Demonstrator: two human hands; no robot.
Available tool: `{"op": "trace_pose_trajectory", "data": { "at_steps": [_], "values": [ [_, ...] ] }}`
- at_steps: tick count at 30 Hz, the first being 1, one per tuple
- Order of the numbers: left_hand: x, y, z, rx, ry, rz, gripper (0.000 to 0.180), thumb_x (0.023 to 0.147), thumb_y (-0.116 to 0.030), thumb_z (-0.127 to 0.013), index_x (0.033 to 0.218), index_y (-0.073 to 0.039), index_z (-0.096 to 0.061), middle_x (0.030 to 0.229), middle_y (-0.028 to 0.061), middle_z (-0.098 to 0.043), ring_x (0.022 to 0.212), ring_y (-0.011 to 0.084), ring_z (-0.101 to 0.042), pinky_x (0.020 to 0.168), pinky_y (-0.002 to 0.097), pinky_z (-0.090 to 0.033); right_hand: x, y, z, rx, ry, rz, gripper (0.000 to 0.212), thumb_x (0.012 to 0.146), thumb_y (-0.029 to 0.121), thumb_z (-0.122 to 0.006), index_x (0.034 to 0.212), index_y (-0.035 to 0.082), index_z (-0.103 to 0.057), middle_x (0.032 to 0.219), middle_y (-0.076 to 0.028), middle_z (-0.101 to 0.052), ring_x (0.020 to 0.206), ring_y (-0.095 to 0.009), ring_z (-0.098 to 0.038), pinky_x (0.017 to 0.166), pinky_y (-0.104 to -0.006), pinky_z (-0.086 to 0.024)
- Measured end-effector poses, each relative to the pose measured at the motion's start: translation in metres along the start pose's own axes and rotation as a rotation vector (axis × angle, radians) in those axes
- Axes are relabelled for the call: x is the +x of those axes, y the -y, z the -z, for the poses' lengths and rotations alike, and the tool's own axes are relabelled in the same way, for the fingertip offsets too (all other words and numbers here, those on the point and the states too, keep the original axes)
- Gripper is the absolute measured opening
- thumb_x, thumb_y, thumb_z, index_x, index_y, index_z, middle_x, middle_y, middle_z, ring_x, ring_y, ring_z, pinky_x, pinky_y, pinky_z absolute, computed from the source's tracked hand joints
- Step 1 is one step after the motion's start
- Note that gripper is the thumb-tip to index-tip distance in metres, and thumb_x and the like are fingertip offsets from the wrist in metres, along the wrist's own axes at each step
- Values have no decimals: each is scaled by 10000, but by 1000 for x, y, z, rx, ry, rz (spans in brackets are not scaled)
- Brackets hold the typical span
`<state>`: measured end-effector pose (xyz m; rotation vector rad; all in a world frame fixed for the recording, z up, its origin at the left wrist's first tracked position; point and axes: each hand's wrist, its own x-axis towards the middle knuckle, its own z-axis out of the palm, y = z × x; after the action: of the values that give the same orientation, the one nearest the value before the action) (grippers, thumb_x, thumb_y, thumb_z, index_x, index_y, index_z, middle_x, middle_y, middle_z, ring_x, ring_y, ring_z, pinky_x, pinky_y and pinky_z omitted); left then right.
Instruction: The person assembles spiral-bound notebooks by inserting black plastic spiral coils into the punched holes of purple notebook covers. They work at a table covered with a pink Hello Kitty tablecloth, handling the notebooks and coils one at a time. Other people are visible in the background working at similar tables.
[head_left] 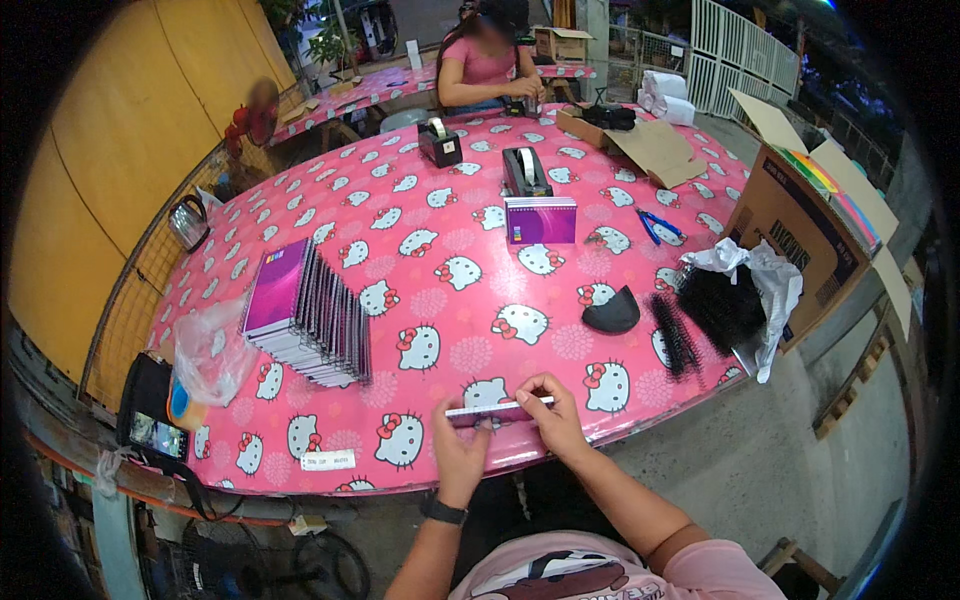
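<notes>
Near the table's front edge I hold a thin notebook [485,410] almost edge-on, so a pale strip and a bit of purple show. My left hand [460,450] grips its left end from below. My right hand [556,420] is closed on the right end, thumb on top. To the left stands a row of purple spiral notebooks [310,320] with black wire bindings. Farther off, a small stack of purple notebooks [541,222] leans against a black tape dispenser [527,172]. Whether the held notebook has a wire in it, I cannot tell.
At right lie black wire spirals [722,305] on white paper, loose spirals [672,335], a dark half-round piece [611,311] and blue pliers [659,226]. A large open carton [800,225] stands beyond them. A plastic bag [212,350] lies left. Another person [490,75] sits opposite.
</notes>
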<state>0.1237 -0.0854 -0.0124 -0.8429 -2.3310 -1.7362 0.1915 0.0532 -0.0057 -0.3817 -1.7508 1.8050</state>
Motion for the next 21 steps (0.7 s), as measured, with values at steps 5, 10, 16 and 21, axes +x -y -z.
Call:
{"op": "trace_pose_trajectory", "data": {
  "at_steps": [5, 10, 16, 21],
  "values": [
    [6, -51, 1, 565, 79, -426, 456, 738, -43, -615, 1184, -76, -529, 1092, 121, -552, 1000, 304, -515, 961, 415, -320, 2, -4, 4, -58, 132, 24, 139, 862, 149, -584, 894, 14, -574, 789, -31, -565, 731, -107, -513, 690, -243, -424],
    [22, -31, -1, 362, 242, -535, 322, 721, -32, -584, 1031, -104, -632, 942, 46, -612, 859, 226, -555, 770, 361, -380, 35, 32, 80, -405, -181, 26, 183, 846, 156, -579, 940, 0, -597, 805, -104, -568, 767, -211, -564, 722, -344, -456],
    [36, -31, -2, 343, 196, -606, 283, 683, -1, -596, 946, -90, -650, 886, 58, -616, 826, 237, -554, 738, 371, -391, 77, 10, 206, -1606, -433, -171, 369, 676, 295, -699, 923, 32, -616, 972, -148, -559, 957, -319, -500, 772, -438, -463],
    [32, -34, -10, 293, 204, -581, 337, 657, 77, -581, 954, -71, -641, 902, 99, -602, 828, 270, -541, 756, 370, -388, 73, 9, 206, -1423, -413, -46, 306, 684, 163, -702, 918, 2, -590, 976, -164, -548, 967, -328, -524, 787, -422, -477]
  ]
}}
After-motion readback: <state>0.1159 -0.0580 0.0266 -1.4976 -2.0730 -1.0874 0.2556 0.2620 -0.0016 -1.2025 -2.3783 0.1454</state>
